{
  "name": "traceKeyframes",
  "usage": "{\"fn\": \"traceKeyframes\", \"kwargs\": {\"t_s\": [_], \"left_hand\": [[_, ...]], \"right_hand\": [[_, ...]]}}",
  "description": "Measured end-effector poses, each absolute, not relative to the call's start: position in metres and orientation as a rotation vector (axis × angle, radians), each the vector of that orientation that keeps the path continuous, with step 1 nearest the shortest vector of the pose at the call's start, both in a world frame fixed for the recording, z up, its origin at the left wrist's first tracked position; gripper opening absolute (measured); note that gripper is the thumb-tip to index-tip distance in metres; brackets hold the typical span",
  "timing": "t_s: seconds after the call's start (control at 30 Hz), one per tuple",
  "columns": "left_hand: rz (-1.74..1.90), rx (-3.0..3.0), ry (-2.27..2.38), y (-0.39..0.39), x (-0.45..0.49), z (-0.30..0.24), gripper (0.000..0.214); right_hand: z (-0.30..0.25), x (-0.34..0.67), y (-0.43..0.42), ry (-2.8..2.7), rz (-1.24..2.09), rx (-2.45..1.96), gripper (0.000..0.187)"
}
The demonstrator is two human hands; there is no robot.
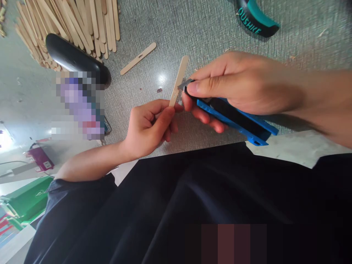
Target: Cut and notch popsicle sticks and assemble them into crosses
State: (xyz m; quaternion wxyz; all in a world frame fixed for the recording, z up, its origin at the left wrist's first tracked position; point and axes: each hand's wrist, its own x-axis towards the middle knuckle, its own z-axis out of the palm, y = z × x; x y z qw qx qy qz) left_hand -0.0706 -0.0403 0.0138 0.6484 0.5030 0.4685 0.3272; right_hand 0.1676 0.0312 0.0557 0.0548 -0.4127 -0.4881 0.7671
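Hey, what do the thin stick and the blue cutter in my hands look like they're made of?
The stick, pinched in the left hand, looks like pale, unfinished wood: matte, tan, flat with a rounded end. The cutter, gripped in the right hand, seems to have a blue and black moulded plastic body with a dull sheen; its blade looks like grey metal catching light.
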Motion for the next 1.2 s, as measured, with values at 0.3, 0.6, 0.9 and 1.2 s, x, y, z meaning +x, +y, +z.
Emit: {"fn": "traceKeyframes", "kwargs": {"t_s": [0.3, 0.6, 0.9, 1.2], "left_hand": [[0.713, 1.123, 1.039, -0.039, -0.071, 0.017, 0.046], [0.757, 1.082, 1.026, -0.041, -0.074, 0.011, 0.04], [0.768, 1.046, 0.993, -0.04, -0.074, 0.011, 0.036], [0.769, 1.141, 1.041, -0.042, -0.071, 0.012, 0.043]], "right_hand": [[0.055, 0.166, 0.033, -1.541, 2.288, -1.32, 0.033], [0.054, 0.168, 0.031, -1.538, 2.197, -1.333, 0.034], [0.034, 0.172, 0.029, -1.643, 1.979, -1.154, 0.035], [0.026, 0.175, 0.023, -1.831, 1.956, -0.969, 0.028]]}}
